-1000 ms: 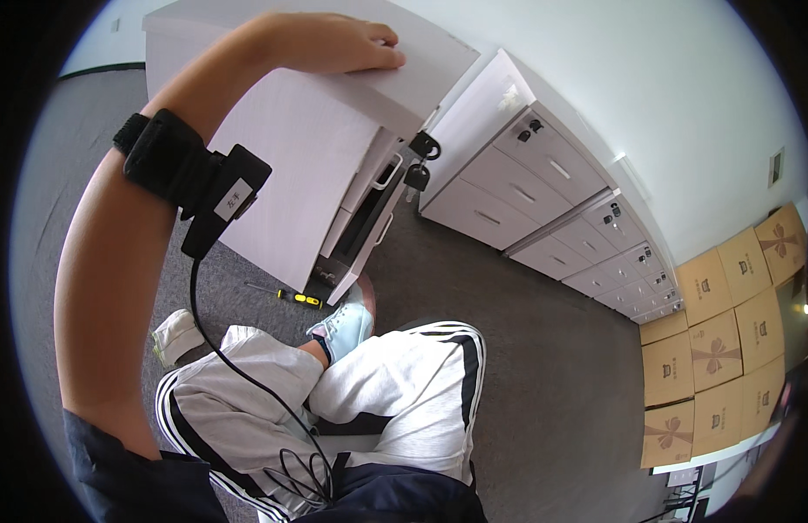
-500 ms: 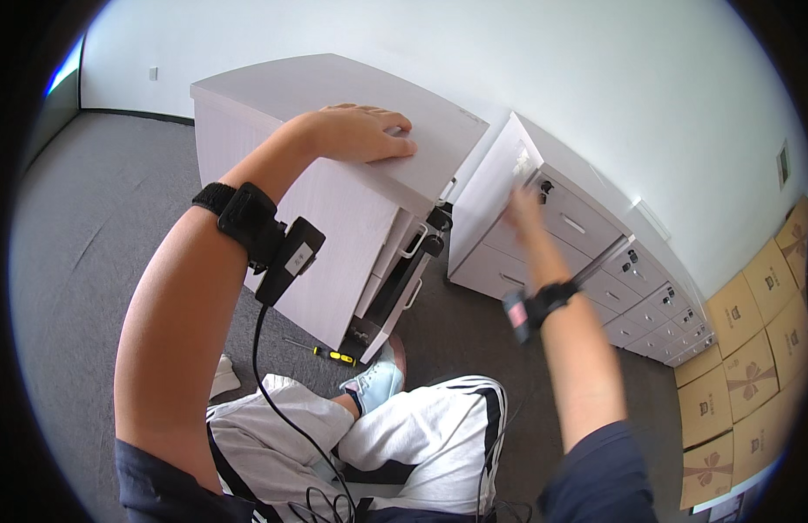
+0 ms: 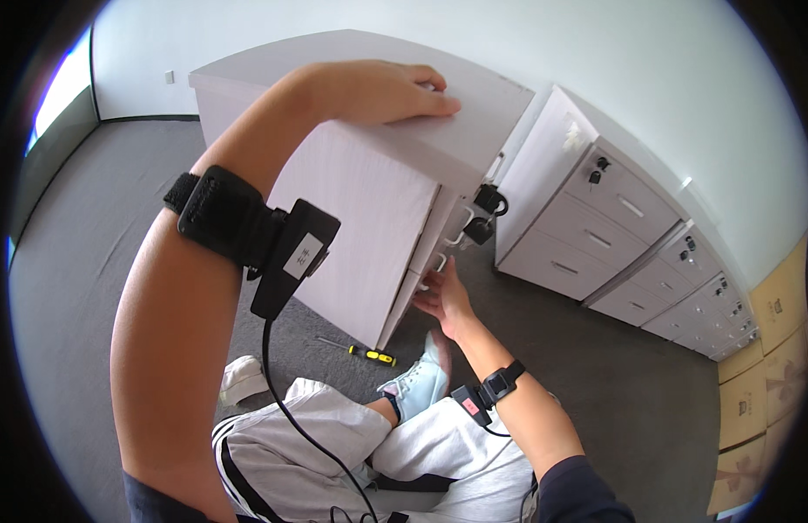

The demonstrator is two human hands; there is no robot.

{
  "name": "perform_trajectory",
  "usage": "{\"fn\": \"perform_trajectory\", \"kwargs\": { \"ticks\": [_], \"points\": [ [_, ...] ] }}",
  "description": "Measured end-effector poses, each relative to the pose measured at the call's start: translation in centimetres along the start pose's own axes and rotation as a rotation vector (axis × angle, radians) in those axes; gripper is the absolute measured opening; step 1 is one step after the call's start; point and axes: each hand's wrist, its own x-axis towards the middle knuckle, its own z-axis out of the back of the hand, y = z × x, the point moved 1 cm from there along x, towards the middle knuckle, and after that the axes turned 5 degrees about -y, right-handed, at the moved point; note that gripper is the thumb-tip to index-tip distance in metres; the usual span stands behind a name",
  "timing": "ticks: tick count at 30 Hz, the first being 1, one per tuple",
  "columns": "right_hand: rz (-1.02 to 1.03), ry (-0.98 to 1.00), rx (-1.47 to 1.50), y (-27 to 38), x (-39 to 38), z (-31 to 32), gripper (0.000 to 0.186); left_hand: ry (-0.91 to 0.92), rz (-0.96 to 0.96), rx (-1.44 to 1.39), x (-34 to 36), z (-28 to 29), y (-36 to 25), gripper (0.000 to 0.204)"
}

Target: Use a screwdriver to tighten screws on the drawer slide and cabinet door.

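Note:
A pale wood-look drawer cabinet (image 3: 356,205) stands in front of me, tilted in view. My left hand (image 3: 387,94) lies on its top panel, thumb apart from the fingers, holding nothing. Low on the cabinet's right side, my right hand (image 3: 446,301) reaches the drawer fronts with spread fingers, close to a white handle (image 3: 441,261). Another white handle (image 3: 461,227) sits higher up. Black keys (image 3: 481,230) hang from the lock beside it. The drawer fronts look nearly flush with the cabinet; part of the lower one is hidden behind my right hand.
On the dark carpet lies a yellow-and-black screwdriver (image 3: 371,354), close to my light blue shoe (image 3: 419,383). A row of matching cabinets (image 3: 587,235) with keys in their locks lines the wall to the right. Cardboard boxes (image 3: 744,410) are stacked at the far right.
My right hand has come left and down from near the other cabinets to the drawer fronts. The lower drawer front, standing out with a dark gap before, now sits against the cabinet.

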Motion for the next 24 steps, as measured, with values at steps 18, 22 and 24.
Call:
{"fn": "perform_trajectory", "kwargs": {
  "ticks": [18,22,24],
  "points": [
    [0.707,0.063,-0.197,-4.9,1.4,-4.9,0.078,0.020,0.193,0.037,-0.3,-0.2,-1.7,0.066],
    [0.655,0.076,-0.195,-3.2,1.0,-4.0,0.083,-0.018,0.266,-0.001,-0.1,-0.4,-2.6,0.066],
    [0.658,0.076,-0.206,-1.9,0.0,-4.3,0.083,-0.019,0.331,0.040,-0.1,-0.4,-2.9,0.062]
  ]
}}
